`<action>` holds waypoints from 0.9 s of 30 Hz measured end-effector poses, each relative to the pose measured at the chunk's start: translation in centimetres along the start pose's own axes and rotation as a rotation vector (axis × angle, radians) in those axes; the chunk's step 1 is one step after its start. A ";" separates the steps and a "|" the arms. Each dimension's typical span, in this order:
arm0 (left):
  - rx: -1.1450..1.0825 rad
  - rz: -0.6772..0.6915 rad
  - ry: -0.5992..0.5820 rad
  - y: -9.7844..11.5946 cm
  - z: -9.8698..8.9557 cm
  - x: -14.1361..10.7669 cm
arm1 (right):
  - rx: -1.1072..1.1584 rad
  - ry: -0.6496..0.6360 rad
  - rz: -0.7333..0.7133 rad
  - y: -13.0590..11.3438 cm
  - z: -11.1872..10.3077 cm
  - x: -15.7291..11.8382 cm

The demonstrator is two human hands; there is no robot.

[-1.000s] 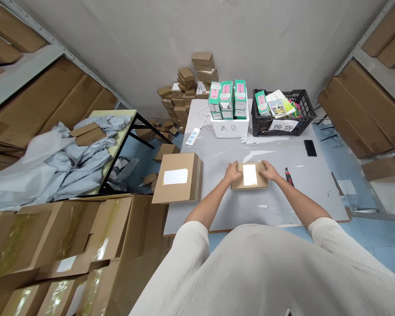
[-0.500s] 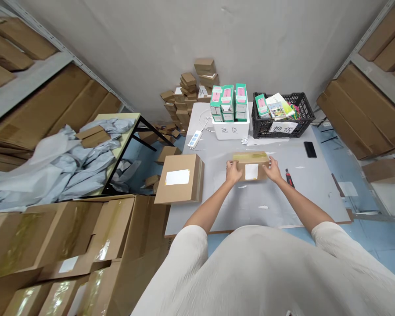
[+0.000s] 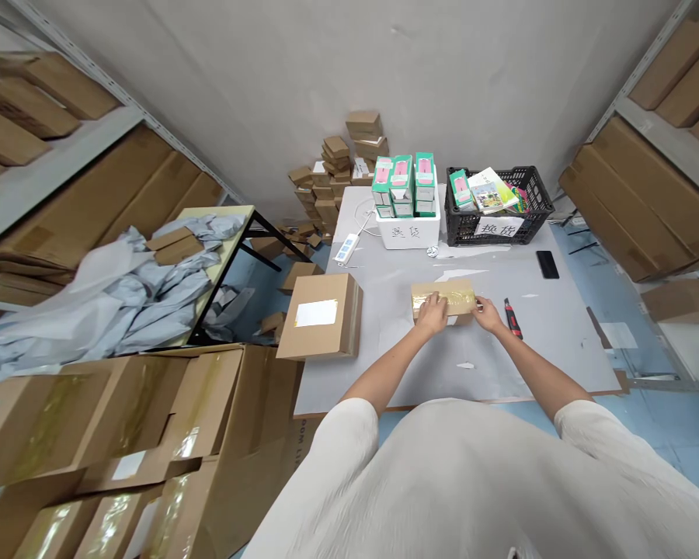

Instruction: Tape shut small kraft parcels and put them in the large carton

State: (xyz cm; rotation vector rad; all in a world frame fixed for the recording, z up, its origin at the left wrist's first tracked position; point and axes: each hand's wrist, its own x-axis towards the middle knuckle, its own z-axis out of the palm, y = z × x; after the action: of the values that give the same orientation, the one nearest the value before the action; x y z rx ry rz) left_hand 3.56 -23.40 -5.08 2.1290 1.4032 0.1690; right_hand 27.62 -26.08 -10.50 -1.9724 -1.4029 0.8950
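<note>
A small cardboard box (image 3: 460,289) with yellowish clear tape along its top sits on the grey table in front of me. My left hand (image 3: 432,314) rests on its top and near front edge, fingers laid over the tape. At the box's right end, my right hand (image 3: 487,315) is closed on the corner, thumb and fingers pinched together. Much of the white label on the front is hidden behind my left hand. A red and black utility knife (image 3: 513,319) lies just right of my right hand, untouched.
A larger labelled carton (image 3: 318,314) stands at the table's left edge. Behind are a white bin (image 3: 408,233) of green-and-pink boxes, a black crate (image 3: 495,225) with books, and a power strip (image 3: 346,247). A phone (image 3: 547,265) lies right. Stacked cartons (image 3: 210,404) flank the left.
The small box has tipped or turned so its taped top shows more and its label less. My left hand has moved right from its left end onto its top; my right hand stays at the right end.
</note>
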 end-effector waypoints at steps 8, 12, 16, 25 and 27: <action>-0.035 0.100 -0.083 3.6 0.9 1.2 | 0.140 -0.049 0.018 -1.6 0.6 0.1; -0.029 0.074 -0.103 4.2 -0.1 1.0 | 0.307 -0.033 0.015 -2.3 1.7 0.1; 0.069 0.033 -0.098 4.3 -1.8 0.4 | 0.440 -0.015 -0.012 -3.1 3.1 0.3; 0.161 0.000 -0.018 1.8 -5.7 -1.8 | 0.503 -0.101 -0.179 -6.6 5.0 1.1; 0.171 -0.015 0.024 1.0 -6.2 -2.7 | 0.473 -0.135 -0.210 -6.9 5.3 1.5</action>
State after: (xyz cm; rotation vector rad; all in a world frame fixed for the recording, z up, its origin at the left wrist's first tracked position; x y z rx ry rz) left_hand 0.69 -23.59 1.07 2.2605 1.4940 0.0719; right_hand 19.78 -22.28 -8.92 -1.4099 -1.2936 1.1526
